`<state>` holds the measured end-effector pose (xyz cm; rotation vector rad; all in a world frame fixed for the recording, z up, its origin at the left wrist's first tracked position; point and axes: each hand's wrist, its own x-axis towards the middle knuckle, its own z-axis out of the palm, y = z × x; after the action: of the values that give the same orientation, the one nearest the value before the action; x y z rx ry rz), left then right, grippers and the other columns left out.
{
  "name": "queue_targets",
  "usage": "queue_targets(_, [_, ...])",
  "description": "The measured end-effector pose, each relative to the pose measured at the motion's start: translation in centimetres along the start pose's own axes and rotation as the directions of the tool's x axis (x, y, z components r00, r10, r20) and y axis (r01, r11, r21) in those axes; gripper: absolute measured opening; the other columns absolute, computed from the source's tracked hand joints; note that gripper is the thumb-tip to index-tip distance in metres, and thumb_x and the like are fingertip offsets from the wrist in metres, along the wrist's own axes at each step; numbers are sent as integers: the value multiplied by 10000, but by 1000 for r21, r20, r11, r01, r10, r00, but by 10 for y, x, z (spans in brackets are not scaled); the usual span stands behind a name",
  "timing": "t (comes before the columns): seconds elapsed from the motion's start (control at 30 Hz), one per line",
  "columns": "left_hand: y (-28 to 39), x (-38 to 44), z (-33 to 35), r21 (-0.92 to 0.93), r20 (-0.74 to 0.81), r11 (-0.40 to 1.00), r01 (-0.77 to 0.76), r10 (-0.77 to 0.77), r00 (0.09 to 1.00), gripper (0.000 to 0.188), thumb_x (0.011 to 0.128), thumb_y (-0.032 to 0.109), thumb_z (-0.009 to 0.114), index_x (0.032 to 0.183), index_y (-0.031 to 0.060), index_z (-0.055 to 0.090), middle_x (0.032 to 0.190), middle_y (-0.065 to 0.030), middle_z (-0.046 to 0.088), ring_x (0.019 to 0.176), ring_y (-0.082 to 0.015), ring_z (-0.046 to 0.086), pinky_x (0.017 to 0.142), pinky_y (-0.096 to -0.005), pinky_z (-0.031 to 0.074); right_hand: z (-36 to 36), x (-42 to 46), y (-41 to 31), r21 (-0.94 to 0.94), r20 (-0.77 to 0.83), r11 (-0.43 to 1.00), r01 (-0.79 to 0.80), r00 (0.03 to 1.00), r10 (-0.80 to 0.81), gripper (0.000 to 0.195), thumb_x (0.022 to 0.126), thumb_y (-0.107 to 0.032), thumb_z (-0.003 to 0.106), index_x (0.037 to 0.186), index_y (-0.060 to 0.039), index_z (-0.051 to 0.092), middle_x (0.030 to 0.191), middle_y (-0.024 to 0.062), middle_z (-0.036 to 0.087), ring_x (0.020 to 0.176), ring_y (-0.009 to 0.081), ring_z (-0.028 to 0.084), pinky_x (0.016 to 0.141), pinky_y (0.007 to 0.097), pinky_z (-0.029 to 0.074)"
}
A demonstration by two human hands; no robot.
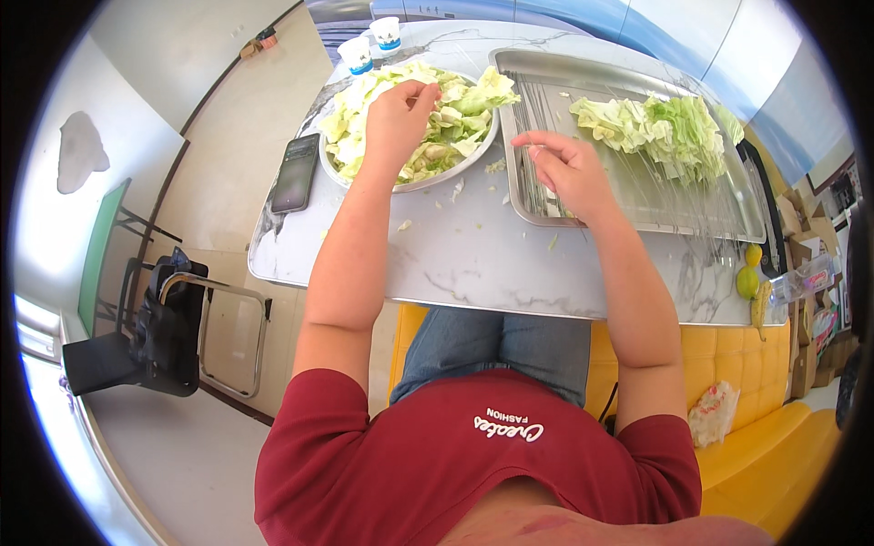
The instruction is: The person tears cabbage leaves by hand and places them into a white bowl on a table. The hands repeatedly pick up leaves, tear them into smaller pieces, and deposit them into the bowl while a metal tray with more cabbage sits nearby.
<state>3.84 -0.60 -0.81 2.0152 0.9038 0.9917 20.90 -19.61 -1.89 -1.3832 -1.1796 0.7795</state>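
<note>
A round metal bowl (447, 179) heaped with torn cabbage leaves (348, 116) stands on the table. Above the heap is my left hand (399, 119), its thumb and fingers drawn together; whether a leaf is pinched in them is unclear. My right hand (577, 170) hovers over the near left part of a rectangular metal tray (628, 225), index finger stretched out and thumb below it. Thin skewers (536, 102) lie along that side of the tray, and I cannot tell if the hand holds one. Farther right, skewered cabbage leaves (655, 130) lie in a row, bare skewer ends pointing towards me.
A phone (295, 174) lies left of the bowl, with two paper cups (356, 56) behind it. Cabbage scraps dot the marble-patterned table (491, 266). Lemon-like fruit (748, 281), a banana (759, 310) and a plastic bottle (809, 276) sit at the right edge. A folding chair (232, 334) stands left.
</note>
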Motion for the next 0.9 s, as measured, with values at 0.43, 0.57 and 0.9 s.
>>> queue_targets(0.43, [-31,8,33,804,194,477,-355,353,915,131,735,146,738,846,210,765,943,0,627,995,-207,572,866,-341,465,0,-1,-4,-14,-10,1000,11,1000,-11,217,946,-100,521,1078,-52,687,616,-83,387,540,19,334,497,218,260])
queue_targets(0.57, [-27,12,28,765,96,564,-310,377,921,87,771,167,716,843,181,762,937,-5,644,968,-202,596,833,-347,477,-2,-1,-4,-13,-30,1000,26,999,-26,221,945,-114,525,1083,-55,688,618,-84,388,545,19,339,501,220,265])
queue_targets(0.9, [-10,3,-1,402,26,904,-146,148,989,120,817,190,682,905,169,762,982,-18,679,911,-227,623,751,-365,505,0,-2,-6,-21,-48,1000,-2,999,1,225,943,-114,518,1074,-50,689,611,-83,385,546,23,340,499,226,272])
